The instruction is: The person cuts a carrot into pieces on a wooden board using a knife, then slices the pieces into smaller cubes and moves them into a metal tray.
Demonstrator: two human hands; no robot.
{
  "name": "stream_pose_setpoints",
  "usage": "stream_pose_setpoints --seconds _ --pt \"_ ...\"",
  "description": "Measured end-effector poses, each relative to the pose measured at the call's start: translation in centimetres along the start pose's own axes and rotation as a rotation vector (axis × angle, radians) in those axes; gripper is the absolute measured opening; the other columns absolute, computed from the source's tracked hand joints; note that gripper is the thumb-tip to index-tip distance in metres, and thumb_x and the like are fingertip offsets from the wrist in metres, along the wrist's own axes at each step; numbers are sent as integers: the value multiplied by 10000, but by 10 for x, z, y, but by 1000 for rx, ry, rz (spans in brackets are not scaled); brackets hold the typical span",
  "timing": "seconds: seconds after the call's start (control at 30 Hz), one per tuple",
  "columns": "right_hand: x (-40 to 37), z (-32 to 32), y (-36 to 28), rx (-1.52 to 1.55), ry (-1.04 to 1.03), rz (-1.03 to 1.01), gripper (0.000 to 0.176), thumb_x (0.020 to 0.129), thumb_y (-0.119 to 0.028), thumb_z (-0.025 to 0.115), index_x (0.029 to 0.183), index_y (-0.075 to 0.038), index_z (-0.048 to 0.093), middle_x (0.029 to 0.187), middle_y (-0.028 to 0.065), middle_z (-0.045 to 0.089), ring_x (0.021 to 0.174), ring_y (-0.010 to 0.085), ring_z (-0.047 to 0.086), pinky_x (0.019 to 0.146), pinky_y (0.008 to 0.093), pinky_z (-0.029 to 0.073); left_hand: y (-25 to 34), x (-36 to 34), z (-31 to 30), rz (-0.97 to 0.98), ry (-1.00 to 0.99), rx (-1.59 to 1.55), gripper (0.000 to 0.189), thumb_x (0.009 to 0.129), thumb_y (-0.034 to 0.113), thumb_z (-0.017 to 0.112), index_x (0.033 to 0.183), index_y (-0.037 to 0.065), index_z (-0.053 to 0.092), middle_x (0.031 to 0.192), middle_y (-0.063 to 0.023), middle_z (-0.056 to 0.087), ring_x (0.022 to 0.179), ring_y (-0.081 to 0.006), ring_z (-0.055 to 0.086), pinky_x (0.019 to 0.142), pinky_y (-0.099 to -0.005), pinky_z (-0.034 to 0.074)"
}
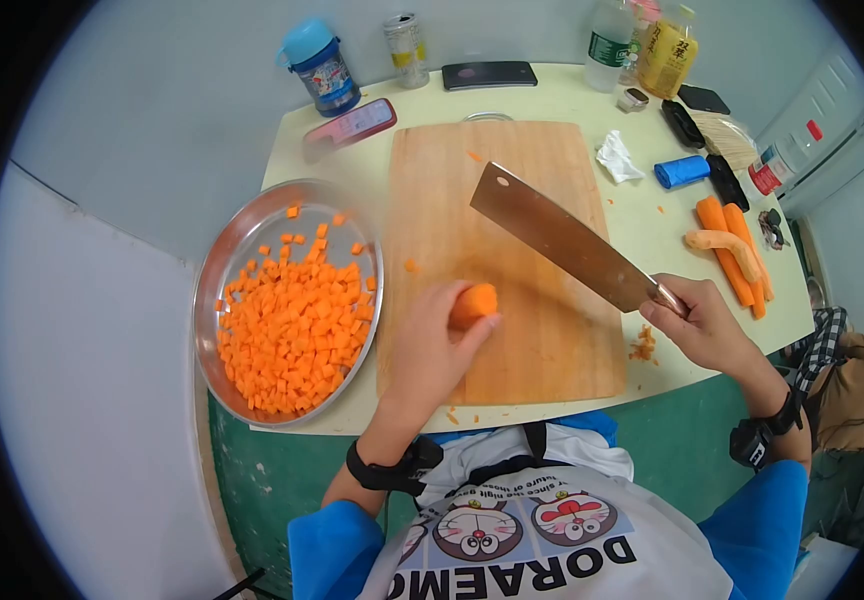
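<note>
A short thick piece of carrot (475,303) is gripped between the thumb and fingers of my left hand (437,340), over the left half of the wooden cutting board (542,360). My right hand (694,322) is wrapped round the handle of a cleaver (567,240). Its broad blade slants up and to the left above the board, apart from the carrot. Left of the board, a round metal tray (210,290) holds a heap of diced carrot (287,340). A few orange scraps (411,266) lie on the board.
Whole carrots (724,250) lie at the table's right side, with carrot shavings (642,345) by the board. A phone (360,121), a blue flask (322,75), a can (407,50), a crumpled tissue (618,157), a blue roll (682,172) and bottles (669,50) stand or lie around the edges.
</note>
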State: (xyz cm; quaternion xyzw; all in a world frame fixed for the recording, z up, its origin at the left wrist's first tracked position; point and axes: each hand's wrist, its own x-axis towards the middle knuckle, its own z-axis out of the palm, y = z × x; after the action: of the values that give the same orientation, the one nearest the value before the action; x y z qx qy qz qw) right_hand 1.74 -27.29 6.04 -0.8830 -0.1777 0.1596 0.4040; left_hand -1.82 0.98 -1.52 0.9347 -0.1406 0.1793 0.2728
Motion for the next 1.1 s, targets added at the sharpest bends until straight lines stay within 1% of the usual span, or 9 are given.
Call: stream_pose_setpoints --seconds 0.07,0.17,0.3,0.37,0.67,0.8,0.87,0.97,1.1 --pt "-1 -1 3 4 5 -1 166 872 -145 555 811 8 533 547 30 378 513 85 343 484 275 319 15 6 -12 -576 -259 -589 381 791 244 672 1057 0 553 948 -147 594 845 -259 579 697 -347 465" --pt "-1 -2 5 -1 4 5 167 871 -149 556 812 5 533 543 32 380 509 87 343 481 280 317 4 -6 11 -321 -91 -456 350 803 204 663 1049 -17 548 868 -139 607 766 -231 600 668 -301 465" --pt "-3 -1 9 -12 -2 -2 171 871 -157 559 815 3 534 541 47 388 500 98 353 479 287 323 4 -5 8 -356 -150 -507 360 798 178 666 1072 -19 540 904 -142 610 783 -228 606 665 -289 468" --pt "-4 -1 5 -16 -10 -4 171 871 -159 558 820 3 534 541 56 395 497 104 358 478 289 327 4 -6 7 -247 -121 -441 398 787 165 679 1107 -14 524 921 -133 617 791 -212 606 672 -284 469" --pt "-7 -2 -9 -39 -46 -7 159 872 -155 559 885 3 558 550 76 441 481 115 411 475 288 353 13 -6 -2 -436 -64 -526 455 714 96 742 1106 25 524 906 -62 623 792 -125 602 665 -235 472" --pt "-10 -5 -29 -32 -104 -62 172 875 -146 555 967 -1 574 567 85 476 479 125 449 479 278 376 -9 3 -37 -379 406 -721 184 912 191 514 1024 45 522 871 -16 569 744 -105 540 676 -230 436" --pt "-11 -4 -42 -49 -138 -70 182 877 -140 551 998 -5 568 571 93 482 476 148 461 481 284 381 -2 23 -55 -311 575 -732 262 962 253 394 1039 39 524 889 -34 586 825 -115 547 766 -253 420" --pt "-9 1 -54 -102 -199 -82 208 878 -126 541 1051 -11 554 582 110 496 478 198 489 485 297 394 10 45 -62 -159 511 -813 203 908 189 514 999 8 521 913 -31 565 853 -85 506 738 -222 400" --pt "-8 6 -59 -171 -243 -55 230 876 -108 530 1086 -14 538 598 127 516 502 253 529 494 318 408 11 56 -50 -94 348 -795 223 908 199 518 979 -9 552 881 -43 589 841 -97 525 732 -235 409"
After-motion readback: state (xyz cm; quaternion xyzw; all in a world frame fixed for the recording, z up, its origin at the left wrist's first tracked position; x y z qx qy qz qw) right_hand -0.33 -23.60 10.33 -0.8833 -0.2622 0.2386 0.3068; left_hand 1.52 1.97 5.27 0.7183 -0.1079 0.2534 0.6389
